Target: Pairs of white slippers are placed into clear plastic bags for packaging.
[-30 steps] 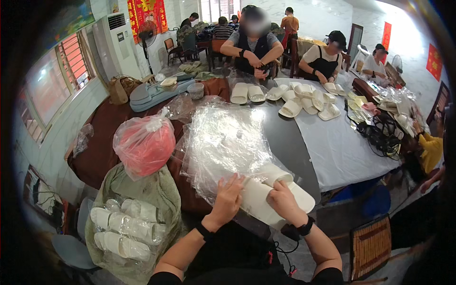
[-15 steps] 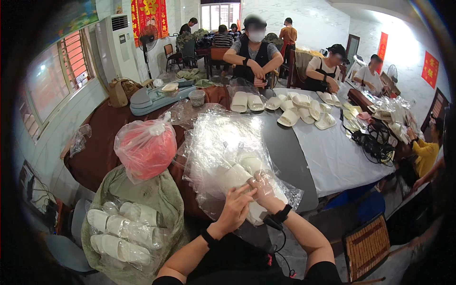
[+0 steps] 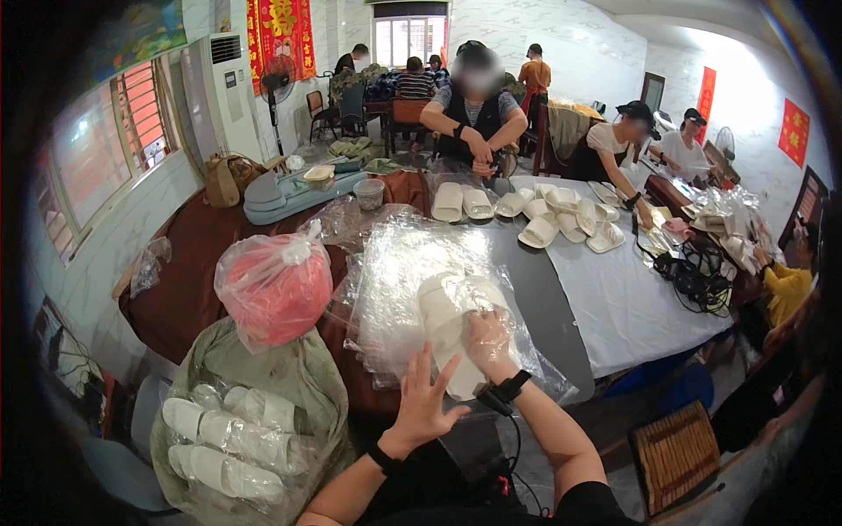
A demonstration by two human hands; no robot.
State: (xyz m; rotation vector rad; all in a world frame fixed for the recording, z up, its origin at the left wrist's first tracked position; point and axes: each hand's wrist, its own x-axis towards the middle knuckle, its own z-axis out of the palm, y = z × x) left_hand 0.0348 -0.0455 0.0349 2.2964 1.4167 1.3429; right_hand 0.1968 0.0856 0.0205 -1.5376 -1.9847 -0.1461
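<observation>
A pair of white slippers (image 3: 445,317) lies before me on a stack of clear plastic bags (image 3: 386,279), with shiny film over part of the pair. My right hand (image 3: 491,342) has its fingers curled at the slippers' right side and grips them; its fingertips are partly hidden. Left of the slippers' near end, my left hand (image 3: 422,405) is open with fingers spread and holds nothing. A dark band circles each wrist.
Bagged white slippers (image 3: 232,434) fill a green sack (image 3: 303,386) at lower left. Beyond it stands a tied clear bag (image 3: 274,285) with pinkish-red contents. Loose slippers (image 3: 561,210) and black cords (image 3: 693,276) lie across the table. Several people sit or stand around.
My left hand has drawn back from the slippers and spread its fingers. The slippers now stand more upright under my right hand. A co-worker at the right has reached over the table.
</observation>
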